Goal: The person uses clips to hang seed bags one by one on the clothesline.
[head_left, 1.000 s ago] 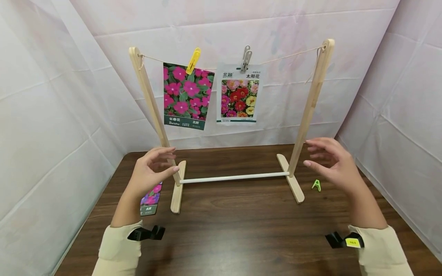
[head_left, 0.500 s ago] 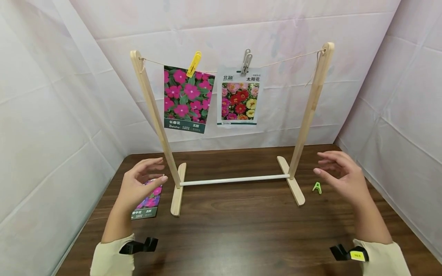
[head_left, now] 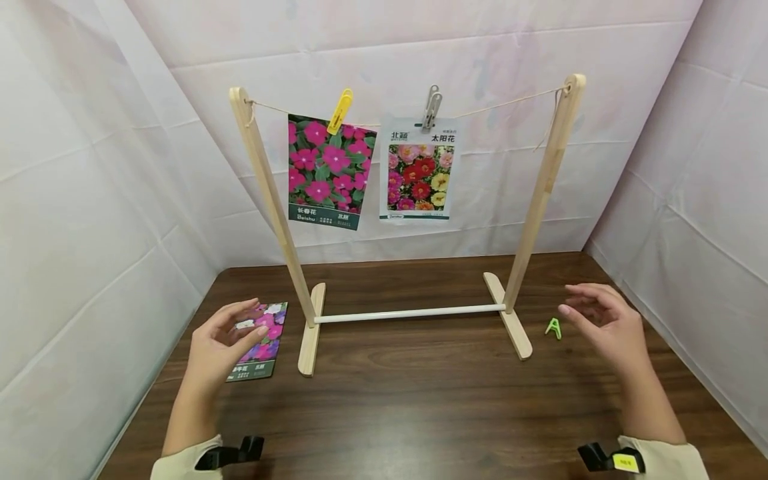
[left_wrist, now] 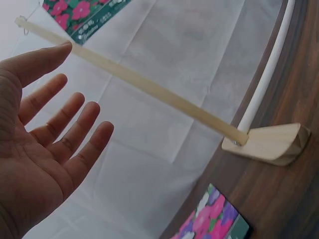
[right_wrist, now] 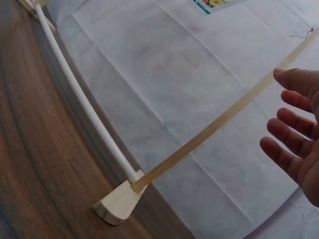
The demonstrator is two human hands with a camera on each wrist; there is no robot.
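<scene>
My left hand (head_left: 225, 337) hovers just above the packet (head_left: 259, 342) that lies flat on the table (head_left: 420, 400), left of the rack's (head_left: 273, 200) left foot; its fingers are relaxed and spread, and it holds nothing. My right hand (head_left: 600, 320) is also loose and empty, just beside the green clip (head_left: 553, 327), which sits on the table right of the rack's right foot. On the string (head_left: 498, 103) two packets already hang, one under a yellow clip (head_left: 340, 110), one under a grey clip (head_left: 429, 107), and the free part of the string is on the right. To do this step well, I think I should pinch the packet by its upper edge so it lifts flat without bending, and take the clip by its handle end so it opens easily. I should also keep both wrists away from the posts, because the rack looks light and could tip.
</scene>
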